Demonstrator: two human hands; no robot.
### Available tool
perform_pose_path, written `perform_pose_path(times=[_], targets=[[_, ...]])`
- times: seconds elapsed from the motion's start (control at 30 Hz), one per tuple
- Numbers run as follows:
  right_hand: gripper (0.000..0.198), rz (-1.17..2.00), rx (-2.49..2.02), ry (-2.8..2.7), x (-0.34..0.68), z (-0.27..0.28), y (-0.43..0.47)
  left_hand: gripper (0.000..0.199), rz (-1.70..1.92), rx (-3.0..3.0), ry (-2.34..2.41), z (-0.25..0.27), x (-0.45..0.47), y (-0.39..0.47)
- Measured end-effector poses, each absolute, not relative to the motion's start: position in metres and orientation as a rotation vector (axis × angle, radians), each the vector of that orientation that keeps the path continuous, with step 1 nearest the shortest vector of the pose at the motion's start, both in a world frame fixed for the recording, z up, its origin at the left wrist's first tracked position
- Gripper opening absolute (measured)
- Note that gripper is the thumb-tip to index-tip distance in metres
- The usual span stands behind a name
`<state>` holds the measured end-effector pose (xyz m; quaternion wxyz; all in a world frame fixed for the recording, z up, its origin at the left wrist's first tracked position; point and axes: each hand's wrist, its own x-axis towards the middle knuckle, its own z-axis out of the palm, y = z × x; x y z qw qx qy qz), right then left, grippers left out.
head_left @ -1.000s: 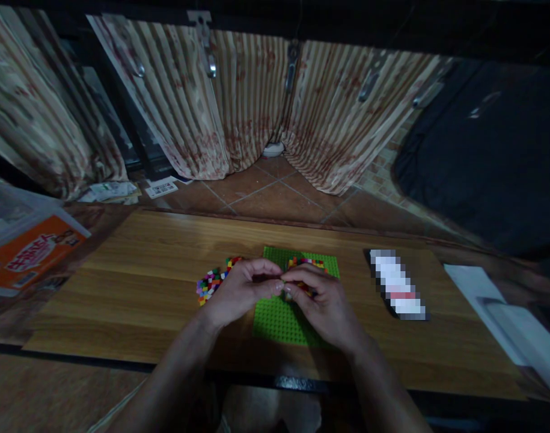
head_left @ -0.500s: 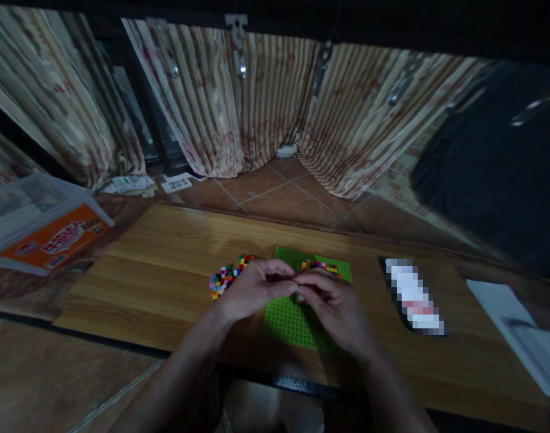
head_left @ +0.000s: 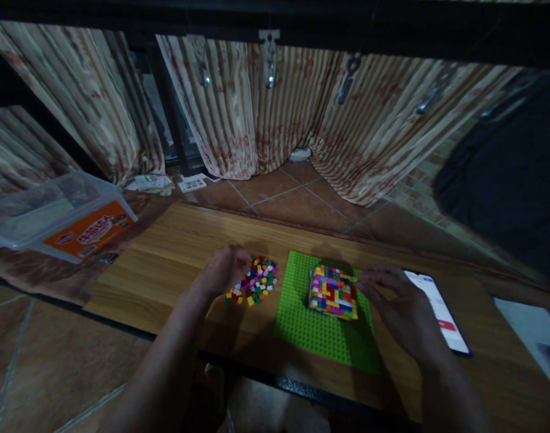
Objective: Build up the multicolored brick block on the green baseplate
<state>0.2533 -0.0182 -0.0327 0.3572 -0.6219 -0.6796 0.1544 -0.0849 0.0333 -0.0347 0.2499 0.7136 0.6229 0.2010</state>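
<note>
A block built of many small coloured toy bricks stands on a green studded baseplate. To its right, my right hand is closed, its fingertips pinching a small green brick beside the block's upper right corner. My left hand hovers at the left edge of a loose pile of coloured bricks. Its fingers curl toward the pile, but blur and the angle hide whether they grip anything.
All this lies on a wooden table. Right of my right hand is a lit phone, with a white object farther right. A clear plastic box with an orange label stands at the left. Striped curtains hang behind.
My hands have parted from over the baseplate: the left went left to the loose pile, the right moved right with a green brick. The built block now shows fully. The view has shifted slightly.
</note>
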Motion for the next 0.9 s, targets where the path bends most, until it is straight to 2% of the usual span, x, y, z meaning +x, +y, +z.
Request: perform_pose_path(times=[0.3,0.9], targets=[[0.026,0.541,-1.648,-1.785,0.25,-0.033,-0.018,0.031,0.44,2.137,1.682,-0.034,-0.065,0.033],[0.018,0.59,-1.609,-1.704,0.249,-0.041,-0.014,0.033,0.338,2.151,1.836,-0.04,-0.058,0.03]])
